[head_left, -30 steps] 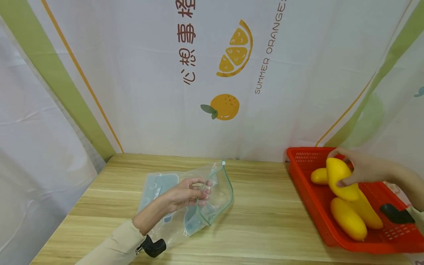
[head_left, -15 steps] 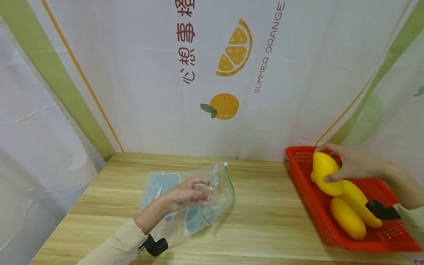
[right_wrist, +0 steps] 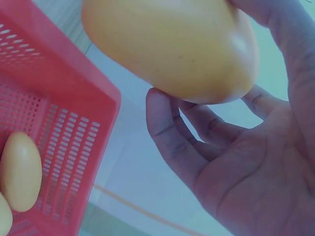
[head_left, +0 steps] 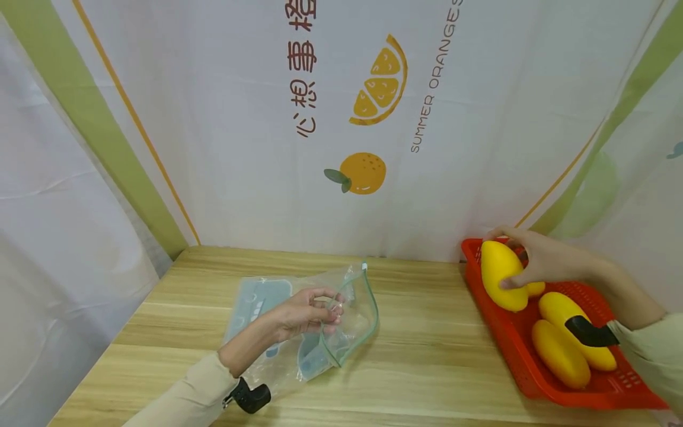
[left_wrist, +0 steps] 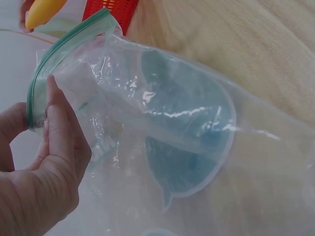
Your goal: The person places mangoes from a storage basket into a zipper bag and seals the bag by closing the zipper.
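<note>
My right hand (head_left: 560,261) grips a yellow mango (head_left: 498,276) between thumb and fingers, lifted over the left rim of the red basket (head_left: 496,338). The right wrist view shows the thumb on one side of the smooth fruit and the fingertips under the other. On the wooden table, a clear zip bag (left_wrist: 192,132) with blue printed shapes lies with its mouth spread wide. My left hand (head_left: 304,313) pinches one edge of that mouth, near the green zip strip (left_wrist: 59,46).
Several more yellow mangoes (head_left: 560,354) lie in the basket at the table's right side. A white curtain (head_left: 240,178) with orange prints hangs behind the table (head_left: 421,356). Black camera mounts (head_left: 251,398) sit on both wrists.
My right hand has moved left with the mango, from above the basket's middle to its left rim. My left hand stays at the bag's mouth.
</note>
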The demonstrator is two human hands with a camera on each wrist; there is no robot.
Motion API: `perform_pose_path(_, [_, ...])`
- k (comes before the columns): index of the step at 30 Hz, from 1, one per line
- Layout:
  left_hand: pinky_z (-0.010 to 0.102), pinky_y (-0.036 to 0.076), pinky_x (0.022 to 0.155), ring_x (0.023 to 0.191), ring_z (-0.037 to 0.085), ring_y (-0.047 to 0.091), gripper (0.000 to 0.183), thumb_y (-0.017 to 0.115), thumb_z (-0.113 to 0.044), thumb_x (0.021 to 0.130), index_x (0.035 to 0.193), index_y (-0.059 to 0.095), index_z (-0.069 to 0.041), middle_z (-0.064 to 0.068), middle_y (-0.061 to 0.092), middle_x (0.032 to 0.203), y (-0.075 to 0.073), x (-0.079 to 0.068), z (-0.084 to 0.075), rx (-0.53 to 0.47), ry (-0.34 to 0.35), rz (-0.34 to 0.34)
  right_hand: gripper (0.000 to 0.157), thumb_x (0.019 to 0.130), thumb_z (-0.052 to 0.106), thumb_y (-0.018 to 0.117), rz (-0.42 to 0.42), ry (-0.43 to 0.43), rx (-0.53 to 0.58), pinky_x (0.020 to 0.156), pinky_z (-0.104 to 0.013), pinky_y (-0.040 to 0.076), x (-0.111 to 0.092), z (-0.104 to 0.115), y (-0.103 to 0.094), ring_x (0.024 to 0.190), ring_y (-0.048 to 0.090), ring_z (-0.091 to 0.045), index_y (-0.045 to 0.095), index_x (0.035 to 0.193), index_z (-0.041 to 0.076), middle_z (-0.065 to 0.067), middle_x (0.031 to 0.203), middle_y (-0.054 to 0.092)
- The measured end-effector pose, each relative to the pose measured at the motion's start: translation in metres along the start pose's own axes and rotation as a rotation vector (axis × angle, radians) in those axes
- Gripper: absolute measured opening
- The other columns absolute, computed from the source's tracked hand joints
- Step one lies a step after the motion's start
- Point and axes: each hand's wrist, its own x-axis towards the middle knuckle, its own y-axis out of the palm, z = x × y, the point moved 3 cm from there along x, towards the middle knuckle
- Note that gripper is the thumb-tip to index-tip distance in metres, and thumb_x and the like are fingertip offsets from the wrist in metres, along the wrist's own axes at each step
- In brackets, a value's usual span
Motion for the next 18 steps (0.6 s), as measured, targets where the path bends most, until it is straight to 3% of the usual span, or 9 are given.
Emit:
perform_pose_path(4, [0.037, 0.060, 0.084, 0.093, 0.023, 0.067, 0.043, 0.062, 0.008, 0.096, 0.136, 0.048, 0.010, 0.014, 0.065, 0.102, 0.002, 0.002, -0.002, 0.009, 0.009, -0.006, 0.075, 0.080, 0.021, 0.089, 0.019, -0.026, 0.054, 0.083, -0.033, 0.055, 0.005, 0.004, 0.002, 0.118, 0.054, -0.037, 0.045, 0.140, 0.012, -0.012, 0.132, 0.057])
perform_pose_path(18, [0.039, 0.059, 0.087, 0.099, 0.027, 0.066, 0.045, 0.063, 0.007, 0.096, 0.138, 0.046, 0.012, 0.012, 0.064, 0.099, 0.004, 0.005, -0.008, 0.032, 0.034, -0.015, 0.073, 0.080, 0.025, 0.089, 0.118, 0.055, 0.168, 0.084, -0.042, 0.055, 0.034, 0.020, 0.023, 0.108, 0.057, -0.033, 0.045, 0.138, 0.012, -0.012, 0.124, 0.056])
